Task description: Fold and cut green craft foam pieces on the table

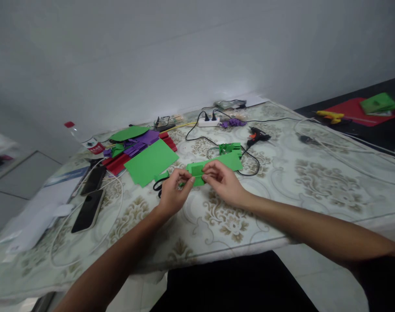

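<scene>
Over at the table's back left corner is a bottle with a red cap, and nearer the left edge two phones lie with dark screens, a white cord looping around beside them and something flat and white, hard to make out, closer to that edge. Toward the back edge a power strip carries two black plugs; past the right edge, on a dark surface, a yellow tool lies by a red sheet.
</scene>
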`<move>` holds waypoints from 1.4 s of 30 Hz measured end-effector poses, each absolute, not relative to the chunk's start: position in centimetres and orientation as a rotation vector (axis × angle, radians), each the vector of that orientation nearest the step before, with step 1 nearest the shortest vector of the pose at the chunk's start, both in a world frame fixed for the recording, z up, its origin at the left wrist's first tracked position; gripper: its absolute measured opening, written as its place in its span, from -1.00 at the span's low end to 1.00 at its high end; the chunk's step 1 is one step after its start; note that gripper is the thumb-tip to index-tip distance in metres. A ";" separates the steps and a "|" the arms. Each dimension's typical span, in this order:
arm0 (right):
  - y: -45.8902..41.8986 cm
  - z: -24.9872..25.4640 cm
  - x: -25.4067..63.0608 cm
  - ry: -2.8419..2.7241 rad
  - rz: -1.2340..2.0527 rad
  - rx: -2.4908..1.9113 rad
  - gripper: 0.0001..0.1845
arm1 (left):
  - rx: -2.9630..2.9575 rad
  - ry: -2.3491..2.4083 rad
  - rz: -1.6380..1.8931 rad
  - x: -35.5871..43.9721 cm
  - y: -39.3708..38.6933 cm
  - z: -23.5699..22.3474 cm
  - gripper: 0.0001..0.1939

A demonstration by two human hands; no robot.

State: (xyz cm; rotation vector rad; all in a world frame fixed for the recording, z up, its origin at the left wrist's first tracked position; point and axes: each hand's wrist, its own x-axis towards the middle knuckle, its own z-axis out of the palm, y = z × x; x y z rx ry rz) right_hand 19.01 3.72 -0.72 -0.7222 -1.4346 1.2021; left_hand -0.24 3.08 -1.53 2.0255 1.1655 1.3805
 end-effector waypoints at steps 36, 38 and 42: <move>3.7 -0.3 19.1 -1.542 1.216 -0.835 -0.62 | 2.028 1.122 1.270 -0.2 3.1 -1.3 -0.88; 3.6 -0.2 19.2 -1.562 1.198 -0.834 -0.61 | 2.036 1.117 1.265 -0.2 3.0 -1.2 -0.88; 3.6 -0.3 19.2 -1.574 1.174 -0.817 -0.62 | 2.043 1.128 1.252 -0.1 2.9 -0.9 -0.87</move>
